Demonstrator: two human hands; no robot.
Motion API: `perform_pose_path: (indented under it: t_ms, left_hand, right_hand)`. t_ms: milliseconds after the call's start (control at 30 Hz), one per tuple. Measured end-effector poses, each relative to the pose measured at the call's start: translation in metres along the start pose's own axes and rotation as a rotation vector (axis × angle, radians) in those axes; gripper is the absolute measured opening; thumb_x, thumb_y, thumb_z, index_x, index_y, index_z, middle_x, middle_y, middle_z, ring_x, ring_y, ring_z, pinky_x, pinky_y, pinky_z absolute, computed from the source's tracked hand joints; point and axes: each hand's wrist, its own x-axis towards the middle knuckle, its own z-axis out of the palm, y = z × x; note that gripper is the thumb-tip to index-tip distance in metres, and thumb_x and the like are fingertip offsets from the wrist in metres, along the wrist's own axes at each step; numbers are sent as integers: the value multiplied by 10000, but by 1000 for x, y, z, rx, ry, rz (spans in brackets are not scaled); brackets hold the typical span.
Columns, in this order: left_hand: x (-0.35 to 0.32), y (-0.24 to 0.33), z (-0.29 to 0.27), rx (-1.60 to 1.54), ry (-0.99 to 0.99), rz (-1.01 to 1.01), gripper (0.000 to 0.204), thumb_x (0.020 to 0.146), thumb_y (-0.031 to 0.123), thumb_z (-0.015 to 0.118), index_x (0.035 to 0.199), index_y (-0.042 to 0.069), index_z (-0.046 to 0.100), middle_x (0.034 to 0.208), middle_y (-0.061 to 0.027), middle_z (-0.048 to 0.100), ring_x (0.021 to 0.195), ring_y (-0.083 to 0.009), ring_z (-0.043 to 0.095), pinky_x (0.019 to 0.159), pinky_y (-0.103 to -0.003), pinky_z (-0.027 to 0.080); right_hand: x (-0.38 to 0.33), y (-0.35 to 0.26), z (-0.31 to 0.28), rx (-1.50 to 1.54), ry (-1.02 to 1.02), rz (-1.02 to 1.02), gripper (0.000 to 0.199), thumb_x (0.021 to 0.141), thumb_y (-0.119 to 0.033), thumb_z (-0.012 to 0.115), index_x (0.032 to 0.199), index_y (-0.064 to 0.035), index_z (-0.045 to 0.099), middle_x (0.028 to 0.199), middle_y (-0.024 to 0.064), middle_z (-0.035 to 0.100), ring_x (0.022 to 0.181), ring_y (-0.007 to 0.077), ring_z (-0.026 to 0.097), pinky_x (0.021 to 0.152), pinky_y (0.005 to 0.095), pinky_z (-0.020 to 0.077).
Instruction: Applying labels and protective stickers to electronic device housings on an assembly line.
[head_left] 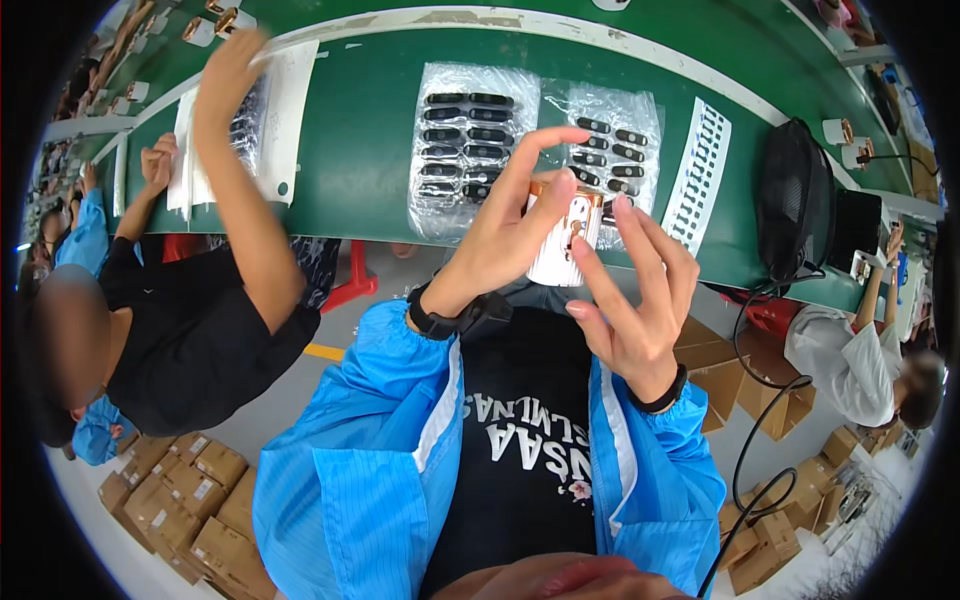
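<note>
My left hand (505, 235) grips a small white cylinder-shaped part with a copper-coloured top (567, 238), its index finger stretched above it. My right hand (630, 295) touches the same part from the right, fingertips on its side. Both hands hover over the near edge of a green workbench (370, 130). Just beyond them lie two clear plastic sheets (475, 140) carrying rows of small black oval pieces, and a white strip (698, 175) with dark slots.
A person in black at my left reaches an arm (235, 170) up over white sheets (285, 110) on the bench. A black fan (795, 205) stands at the right, with a cable hanging down. Another person sits at far right. Cardboard boxes (185, 500) lie on the floor.
</note>
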Motion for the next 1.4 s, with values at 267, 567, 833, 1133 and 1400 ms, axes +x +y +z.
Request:
perform_pose_path:
  t_ms: [267, 567, 833, 1133, 1400]
  left_hand:
    - [-1, -5, 1, 43, -46, 91, 464, 1120, 293, 560, 1508, 81, 421, 941, -41, 675, 872, -69, 574, 777, -248, 452]
    - [-5, -3, -1, 276, -59, 141, 650, 1092, 458, 553, 1553, 45, 352, 1070, -109, 695, 953, -128, 645, 841, -269, 503]
    - [-3, -2, 3, 234, -46, 137, 630, 1077, 415, 606, 1537, 54, 373, 1054, -98, 688, 945, -119, 636, 855, -274, 500]
    - [-3, -2, 3, 305, -64, 147, 689, 1098, 518, 514, 1566, 43, 341, 1051, -106, 694, 916, -115, 633, 798, -266, 497]
    - [-2, -9, 1, 96, -66, 15, 564, 1100, 368, 578, 1544, 79, 384, 1036, -90, 693, 928, -116, 640, 828, -267, 496]
  right_hand:
    - [7, 0, -4, 21, 30, 55, 490, 1024, -508, 601, 1280, -127, 773, 1486, 215, 603, 1253, 368, 605, 1010, 423, 455]
    - [5, -1, -3, 184, 127, 126, 525, 937, -475, 717, 1264, -66, 752, 1283, 146, 689, 1068, 306, 636, 888, 398, 464]
    - [5, -1, 5, 157, 146, 111, 517, 920, -458, 741, 1243, -56, 761, 1232, 130, 697, 1014, 283, 632, 846, 386, 459]
    - [6, 1, 5, 57, 117, 70, 496, 968, -447, 688, 1224, -30, 764, 1223, 139, 694, 1004, 289, 624, 865, 398, 473]
    - [18, 17, -1, 353, 95, 151, 431, 894, -210, 778, 1263, 3, 716, 1225, 154, 704, 1065, 302, 649, 945, 396, 501]
